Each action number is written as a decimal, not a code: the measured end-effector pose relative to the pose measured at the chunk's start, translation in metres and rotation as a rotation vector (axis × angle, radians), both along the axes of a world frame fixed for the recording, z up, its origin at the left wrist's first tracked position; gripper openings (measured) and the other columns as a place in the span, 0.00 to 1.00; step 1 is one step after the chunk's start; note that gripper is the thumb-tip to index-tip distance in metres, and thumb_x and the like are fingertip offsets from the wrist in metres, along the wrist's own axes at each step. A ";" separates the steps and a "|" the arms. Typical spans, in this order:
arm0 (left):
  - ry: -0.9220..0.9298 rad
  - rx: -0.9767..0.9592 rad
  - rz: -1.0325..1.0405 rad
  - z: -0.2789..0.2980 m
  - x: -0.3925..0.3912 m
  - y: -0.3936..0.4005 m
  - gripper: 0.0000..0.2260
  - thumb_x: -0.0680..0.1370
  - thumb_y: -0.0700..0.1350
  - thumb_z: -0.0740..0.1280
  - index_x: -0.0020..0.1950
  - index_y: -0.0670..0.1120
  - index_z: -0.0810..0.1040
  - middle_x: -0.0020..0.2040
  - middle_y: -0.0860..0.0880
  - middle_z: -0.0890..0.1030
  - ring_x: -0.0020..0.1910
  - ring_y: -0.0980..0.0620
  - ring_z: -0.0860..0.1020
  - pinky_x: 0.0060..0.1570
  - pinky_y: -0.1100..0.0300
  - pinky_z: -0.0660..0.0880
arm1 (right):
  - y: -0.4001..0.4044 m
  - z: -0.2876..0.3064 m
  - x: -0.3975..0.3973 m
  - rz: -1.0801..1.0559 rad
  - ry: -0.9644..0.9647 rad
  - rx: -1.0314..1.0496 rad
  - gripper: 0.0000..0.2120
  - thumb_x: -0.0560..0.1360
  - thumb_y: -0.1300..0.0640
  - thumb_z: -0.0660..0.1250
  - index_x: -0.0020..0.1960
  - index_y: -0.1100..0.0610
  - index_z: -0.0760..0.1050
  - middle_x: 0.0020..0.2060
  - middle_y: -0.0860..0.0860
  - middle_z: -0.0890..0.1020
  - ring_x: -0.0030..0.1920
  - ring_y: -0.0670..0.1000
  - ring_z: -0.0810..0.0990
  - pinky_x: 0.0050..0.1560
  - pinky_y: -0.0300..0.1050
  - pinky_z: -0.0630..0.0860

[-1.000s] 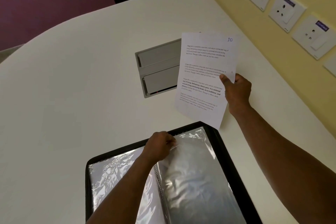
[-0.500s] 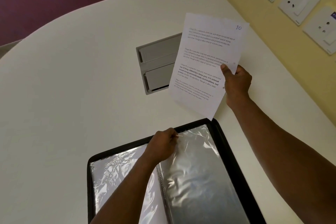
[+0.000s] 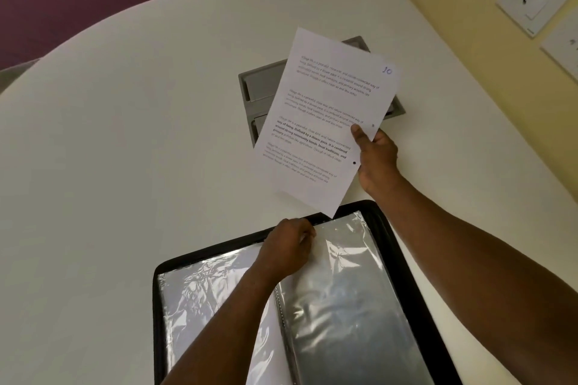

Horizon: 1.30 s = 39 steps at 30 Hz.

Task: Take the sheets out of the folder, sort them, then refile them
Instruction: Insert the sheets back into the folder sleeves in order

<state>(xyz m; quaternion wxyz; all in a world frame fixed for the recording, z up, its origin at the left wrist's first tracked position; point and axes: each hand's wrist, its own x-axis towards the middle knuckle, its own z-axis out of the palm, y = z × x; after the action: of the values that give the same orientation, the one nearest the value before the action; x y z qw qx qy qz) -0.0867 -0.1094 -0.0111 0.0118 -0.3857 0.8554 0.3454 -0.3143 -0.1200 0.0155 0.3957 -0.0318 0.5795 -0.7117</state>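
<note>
Sheet "10" over the display folder (image 3: 403, 262)
Our right hand (image 3: 377, 159) pinches the printed sheet (image 3: 322, 122); our left hand (image 3: 289, 247) pinches a plastic sleeve (image 3: 344, 284).

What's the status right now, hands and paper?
Right hand holds sheet above table. Left hand pinches sleeve top in open folder. Nothing in the way.

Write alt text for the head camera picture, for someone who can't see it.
A right hand holds a printed sheet marked 10 above a white table, while the left hand pinches a clear sleeve in an open black folder.
</note>
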 end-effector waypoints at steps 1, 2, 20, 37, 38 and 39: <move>0.002 0.009 0.016 0.001 0.000 0.001 0.07 0.77 0.43 0.64 0.50 0.50 0.80 0.46 0.52 0.82 0.47 0.52 0.78 0.50 0.54 0.76 | 0.000 -0.004 0.002 0.023 -0.010 0.012 0.04 0.76 0.60 0.70 0.49 0.52 0.80 0.47 0.49 0.85 0.47 0.50 0.85 0.50 0.51 0.81; 0.008 0.018 0.024 0.000 0.001 0.002 0.06 0.77 0.43 0.63 0.51 0.50 0.79 0.45 0.53 0.82 0.46 0.52 0.79 0.49 0.54 0.77 | -0.001 -0.009 0.002 0.050 -0.019 0.026 0.04 0.76 0.60 0.70 0.49 0.53 0.80 0.47 0.50 0.85 0.47 0.50 0.84 0.51 0.52 0.81; -0.038 0.089 0.099 0.002 0.010 -0.006 0.09 0.74 0.47 0.69 0.54 0.49 0.75 0.35 0.55 0.77 0.37 0.54 0.78 0.41 0.58 0.76 | 0.008 -0.043 -0.025 0.399 0.034 0.159 0.10 0.74 0.59 0.72 0.55 0.56 0.80 0.54 0.57 0.83 0.54 0.59 0.82 0.57 0.58 0.78; -0.030 0.102 0.194 -0.012 0.031 -0.012 0.02 0.77 0.46 0.69 0.45 0.51 0.77 0.40 0.58 0.80 0.41 0.59 0.79 0.43 0.65 0.74 | 0.003 -0.053 -0.011 0.537 -0.031 0.239 0.09 0.75 0.59 0.71 0.55 0.57 0.79 0.53 0.57 0.84 0.49 0.56 0.84 0.49 0.55 0.81; -0.016 0.108 0.208 -0.012 0.032 -0.012 0.01 0.76 0.46 0.69 0.45 0.50 0.78 0.39 0.58 0.80 0.40 0.60 0.79 0.43 0.64 0.75 | 0.003 -0.054 -0.013 0.564 -0.014 0.262 0.10 0.75 0.59 0.71 0.56 0.58 0.79 0.53 0.57 0.84 0.49 0.56 0.84 0.50 0.56 0.81; -0.006 0.114 0.220 -0.013 0.033 -0.012 0.01 0.76 0.46 0.69 0.45 0.50 0.78 0.39 0.58 0.80 0.39 0.62 0.79 0.42 0.65 0.76 | 0.003 -0.055 -0.015 0.609 0.005 0.287 0.11 0.75 0.59 0.71 0.57 0.58 0.79 0.53 0.57 0.84 0.50 0.56 0.84 0.51 0.56 0.81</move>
<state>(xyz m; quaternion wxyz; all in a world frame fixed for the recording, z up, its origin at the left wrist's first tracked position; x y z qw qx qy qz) -0.0541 -0.1218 -0.0239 -0.0017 -0.4771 0.7868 0.3916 -0.3298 -0.1172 -0.0391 0.5890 -0.1495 0.6386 -0.4720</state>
